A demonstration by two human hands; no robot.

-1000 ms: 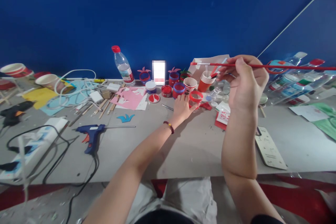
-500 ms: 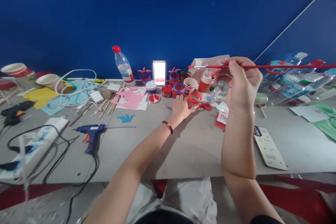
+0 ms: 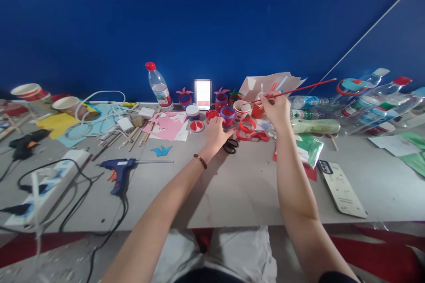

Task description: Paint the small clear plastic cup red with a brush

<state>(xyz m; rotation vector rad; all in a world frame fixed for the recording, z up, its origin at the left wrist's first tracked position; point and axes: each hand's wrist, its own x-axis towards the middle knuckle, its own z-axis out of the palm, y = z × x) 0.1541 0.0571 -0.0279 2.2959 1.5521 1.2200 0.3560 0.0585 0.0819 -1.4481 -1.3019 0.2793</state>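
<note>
My right hand (image 3: 276,109) pinches a red paintbrush (image 3: 305,87), its bristle end down at the paper cup (image 3: 242,108). My left hand (image 3: 216,135) reaches over the table with thumb and fingers apart, its fingertips at a jar of red paint (image 3: 211,115). I cannot tell whether they touch the jar. Right beside them stands a red and purple cup (image 3: 227,115). Black scissors (image 3: 230,146) lie under the left thumb, and red rings (image 3: 246,128) lie between my hands. A lid smeared with red paint (image 3: 197,126) is left of the jar.
A blue glue gun (image 3: 118,172), its cord and a white power strip (image 3: 53,185) occupy the left side. A water bottle (image 3: 159,88) stands by the blue wall. Plastic bottles (image 3: 375,101) crowd the right, behind a phone (image 3: 343,190). Pink paper (image 3: 166,124) lies left of centre.
My right hand has lowered the paintbrush from in front of my view to the paper cup. My left hand has shifted left from the red and purple cup to the paint jar, uncovering the scissors.
</note>
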